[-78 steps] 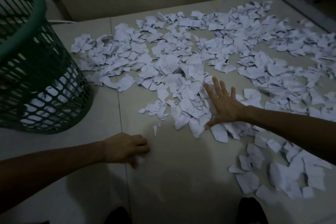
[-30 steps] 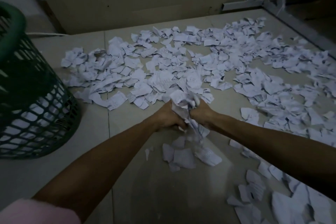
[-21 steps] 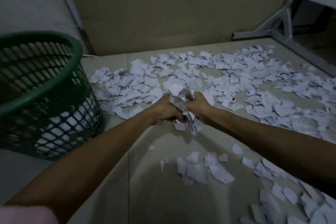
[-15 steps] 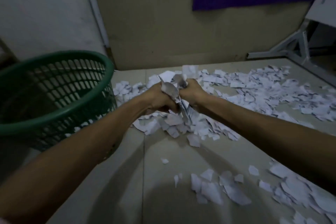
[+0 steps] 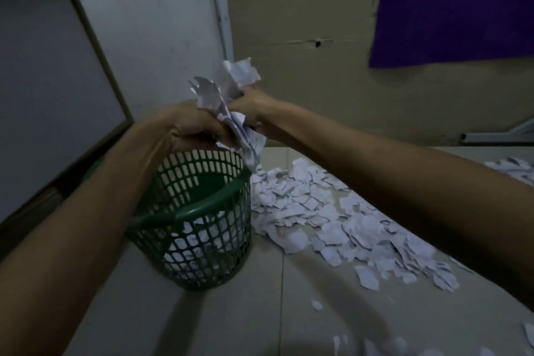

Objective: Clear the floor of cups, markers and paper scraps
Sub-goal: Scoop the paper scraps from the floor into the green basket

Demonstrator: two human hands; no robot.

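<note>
Since half a second ago, both hands have lifted the bundle of paper scraps (image 5: 231, 113) from above the floor pile to just over the green mesh basket (image 5: 202, 228). The left hand (image 5: 193, 127) and right hand (image 5: 254, 107) press together, fingers curled, clamping the bundle between them. The bundle stands roughly upright, torn ends fanning up and a tail hanging toward the basket's far right rim. The basket, on the tiled floor (image 5: 260, 312), already holds scraps. Loose scraps (image 5: 332, 220) spread to its right. A purple sheet (image 5: 456, 6) hangs on the far wall.
</note>
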